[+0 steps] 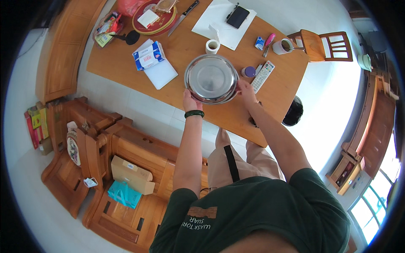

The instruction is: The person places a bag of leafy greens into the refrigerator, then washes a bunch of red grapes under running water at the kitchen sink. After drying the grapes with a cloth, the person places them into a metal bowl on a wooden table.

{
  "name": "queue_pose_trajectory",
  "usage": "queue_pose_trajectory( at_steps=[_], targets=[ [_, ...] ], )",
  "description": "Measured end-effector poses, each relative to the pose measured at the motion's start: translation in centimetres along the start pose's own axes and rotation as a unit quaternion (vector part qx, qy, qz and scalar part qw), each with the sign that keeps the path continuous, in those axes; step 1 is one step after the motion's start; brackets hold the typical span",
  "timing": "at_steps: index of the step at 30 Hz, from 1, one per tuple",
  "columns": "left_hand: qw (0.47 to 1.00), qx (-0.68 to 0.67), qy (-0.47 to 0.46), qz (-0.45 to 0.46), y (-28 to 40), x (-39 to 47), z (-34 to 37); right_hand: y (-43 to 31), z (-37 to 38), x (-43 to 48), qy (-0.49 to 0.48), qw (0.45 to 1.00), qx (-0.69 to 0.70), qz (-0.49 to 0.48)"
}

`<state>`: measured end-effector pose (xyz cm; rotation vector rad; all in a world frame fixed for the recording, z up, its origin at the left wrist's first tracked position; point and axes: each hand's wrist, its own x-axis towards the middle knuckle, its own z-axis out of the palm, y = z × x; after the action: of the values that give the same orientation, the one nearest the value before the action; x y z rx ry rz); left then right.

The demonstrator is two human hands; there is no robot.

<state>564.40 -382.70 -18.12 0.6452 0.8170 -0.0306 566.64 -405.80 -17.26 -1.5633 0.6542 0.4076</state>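
A round, shiny stainless steel dish or lid (211,79) is held between my two hands over the near side of the wooden table (183,60). Another metal rim shows beneath its lower right edge, so it may be a stack. My left hand (191,101), with a dark green bangle at the wrist, grips the near left edge from below. On the right edge, my right hand (246,90) has its fingers at the rims; some fingertips are hidden. Just beyond the metal piece stands a white cup (212,46) holding brown contents.
Right of the dish lie a remote control (263,76) and a purple-lidded jar (248,71). A mug with a spoon (282,46) stands near the right edge. Left are a tissue pack (148,56), a knife (183,17) and a red round tin (155,27). A phone (238,17) rests on white paper.
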Motion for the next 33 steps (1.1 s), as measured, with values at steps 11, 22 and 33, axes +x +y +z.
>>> queue_pose_trajectory(
  at_steps=[11, 22, 33],
  targets=[
    [0.7, 0.664, 0.035, 0.259, -2.7, 1.0, -1.1, 4.2, -0.9, 1.0, 0.149, 0.932, -0.328, -0.047],
    [0.782, 0.605, 0.069, 0.135, -4.5, 2.5, -3.5, 4.5, -0.7, 3.2, 0.088, 0.934, -0.347, -0.002],
    [0.887, 0.453, 0.018, 0.088, -5.5, 5.1, -5.3, 7.1, -1.7, 5.8, 0.046, 0.959, -0.277, 0.027]
  ],
)
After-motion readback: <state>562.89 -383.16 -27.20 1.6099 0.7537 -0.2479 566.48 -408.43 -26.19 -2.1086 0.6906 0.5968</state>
